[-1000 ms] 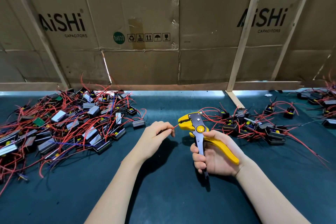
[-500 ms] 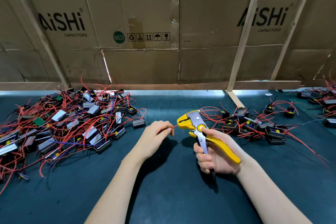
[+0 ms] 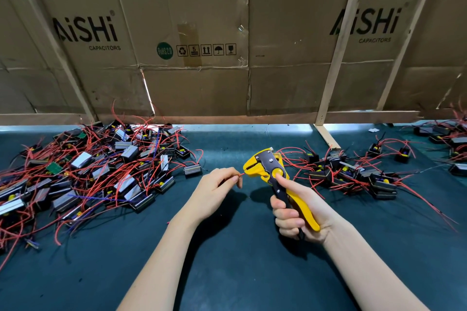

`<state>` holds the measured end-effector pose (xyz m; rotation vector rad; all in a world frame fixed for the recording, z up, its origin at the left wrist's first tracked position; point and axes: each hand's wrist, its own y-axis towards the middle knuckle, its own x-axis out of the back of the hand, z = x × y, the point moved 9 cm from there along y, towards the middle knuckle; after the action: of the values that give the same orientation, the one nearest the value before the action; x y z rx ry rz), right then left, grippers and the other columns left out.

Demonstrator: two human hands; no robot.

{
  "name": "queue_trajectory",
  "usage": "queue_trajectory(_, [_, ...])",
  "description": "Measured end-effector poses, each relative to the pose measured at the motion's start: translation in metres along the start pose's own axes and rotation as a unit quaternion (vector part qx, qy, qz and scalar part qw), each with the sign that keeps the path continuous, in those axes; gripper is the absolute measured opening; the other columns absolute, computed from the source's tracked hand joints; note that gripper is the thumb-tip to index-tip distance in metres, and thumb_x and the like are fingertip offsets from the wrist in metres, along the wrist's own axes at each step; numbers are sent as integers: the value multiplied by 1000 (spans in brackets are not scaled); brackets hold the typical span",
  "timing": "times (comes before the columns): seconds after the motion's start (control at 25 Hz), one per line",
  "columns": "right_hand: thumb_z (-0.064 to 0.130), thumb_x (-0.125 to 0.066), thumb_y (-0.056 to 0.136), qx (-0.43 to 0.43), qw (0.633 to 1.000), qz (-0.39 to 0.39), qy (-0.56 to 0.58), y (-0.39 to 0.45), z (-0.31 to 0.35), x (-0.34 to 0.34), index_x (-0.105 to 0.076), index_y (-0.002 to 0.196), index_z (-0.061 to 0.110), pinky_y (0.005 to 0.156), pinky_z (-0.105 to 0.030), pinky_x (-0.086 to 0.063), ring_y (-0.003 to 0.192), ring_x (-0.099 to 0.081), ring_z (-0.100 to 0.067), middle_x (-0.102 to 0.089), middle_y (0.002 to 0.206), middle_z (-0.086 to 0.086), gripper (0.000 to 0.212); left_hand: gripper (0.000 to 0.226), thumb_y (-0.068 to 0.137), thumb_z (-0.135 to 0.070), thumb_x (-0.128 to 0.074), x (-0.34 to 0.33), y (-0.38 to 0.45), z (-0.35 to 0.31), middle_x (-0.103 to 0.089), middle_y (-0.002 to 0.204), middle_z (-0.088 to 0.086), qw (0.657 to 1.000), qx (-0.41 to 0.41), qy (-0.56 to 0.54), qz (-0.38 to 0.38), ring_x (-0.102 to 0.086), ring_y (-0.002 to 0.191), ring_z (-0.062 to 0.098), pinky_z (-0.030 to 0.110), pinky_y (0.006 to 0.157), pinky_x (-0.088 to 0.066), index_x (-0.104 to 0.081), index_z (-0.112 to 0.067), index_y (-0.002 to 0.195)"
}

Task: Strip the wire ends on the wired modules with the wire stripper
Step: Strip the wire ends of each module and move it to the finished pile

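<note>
Right hand point(image 3: 298, 212) is gripping the wire stripper point(image 3: 275, 179) by its yellow and black handles, fingers curled round both, thumb lying up on the yellow pivot knob. Tool is being held above the dark green mat point(image 3: 227, 272), head pointing left and slightly up, yellow nose toward the other hand.

Left hand point(image 3: 214, 192) is pinching a red wire end point(image 3: 241, 174) between thumb and forefinger, remaining fingers curled in. The wire tip is sitting right at the mouth of the stripper head; can't tell whether it's actually seated in the blades, too small to resolve. Can't see where that wire is running back to, the hand is hiding it.

Big heap of wired modules point(image 3: 96, 171) is lying on the mat to the left: grey and black housings tangled in red leads, a few blue ones, a green board showing in the pile. Smaller pile of modules point(image 3: 353, 171) is sitting to the right, just behind the tool, with more at the far right edge point(image 3: 449, 144).

Cardboard wall point(image 3: 202, 33) printed "AiSHi CAPACITORS" is standing along the back, braced by wooden battens point(image 3: 336, 58)
</note>
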<state>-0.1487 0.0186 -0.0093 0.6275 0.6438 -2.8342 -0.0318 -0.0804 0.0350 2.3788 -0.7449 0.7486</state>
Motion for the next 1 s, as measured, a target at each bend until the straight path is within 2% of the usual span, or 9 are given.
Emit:
queue_trajectory(0.24, [64,-54,79,6,1000,-17,-13,1,-2,0,-46,59,15,37,-22,-30,32,-26,-9,-28,44,4,53,24,102,-16,-46,-2,3,-2,-51,63,-20,1000,3,-13,2,-42,62,4,25,63,-31,-57,-22,81])
queue_trajectory(0.44, [65,-57,79,39,993,-63,91,-2,10,20,-51,62,13,42,-24,-35,38,-33,-13,-34,51,2,55,26,102,-9,-45,25,2,25,-49,60,-8,988,65,-92,-109,-42,56,9,26,59,-35,-52,-19,78])
queue_trajectory(0.52, [62,-57,82,23,990,-43,131,-2,6,18,-56,69,7,54,-32,-47,51,-46,-22,-43,62,-6,56,16,102,-8,-43,26,0,33,-61,69,-5,978,94,-147,-114,-54,65,10,23,65,-41,-53,-19,97])
queue_trajectory(0.6, [57,-58,82,10,994,-26,106,0,1,12,-59,76,4,68,-39,-52,64,-54,-30,-50,72,-14,53,23,101,-5,-42,26,1,34,-70,94,-2,971,104,-187,-109,-62,90,9,21,81,-46,-50,-21,115])
queue_trajectory(0.64, [55,-60,81,5,996,-20,85,1,-1,9,-59,77,4,72,-41,-53,67,-56,-31,-52,74,-15,51,28,97,-2,-44,32,1,32,-69,102,-2,968,98,-202,-117,-61,98,8,22,88,-46,-51,-21,116])
queue_trajectory(0.72, [52,-62,78,3,998,-16,66,1,-1,6,-58,80,4,74,-42,-54,69,-57,-32,-53,76,-16,49,31,79,-3,-50,49,-1,27,-67,100,-6,969,70,-197,-127,-59,95,7,23,91,-45,-60,-21,103])
queue_trajectory(0.8, [51,-62,78,4,996,-30,78,-1,0,9,-57,81,3,74,-42,-54,69,-57,-32,-54,76,-17,48,34,65,-3,-52,56,-6,24,-67,92,-5,979,56,-173,-97,-58,85,8,24,84,-46,-66,-21,90])
queue_trajectory(0.88, [50,-63,78,0,994,-46,96,-1,0,13,-57,83,3,75,-42,-53,69,-58,-32,-54,76,-17,48,32,68,-2,-60,48,-9,18,-69,91,-1,990,40,-132,-41,-59,80,10,26,80,-47,-70,-23,89])
queue_trajectory(1.0, [49,-64,77,-1,994,-46,97,-1,-1,14,-57,83,2,75,-42,-53,70,-58,-32,-54,77,-17,48,25,78,-4,-76,28,-7,9,-71,92,-4,999,3,-48,8,-60,78,7,18,76,-46,-77,-25,93])
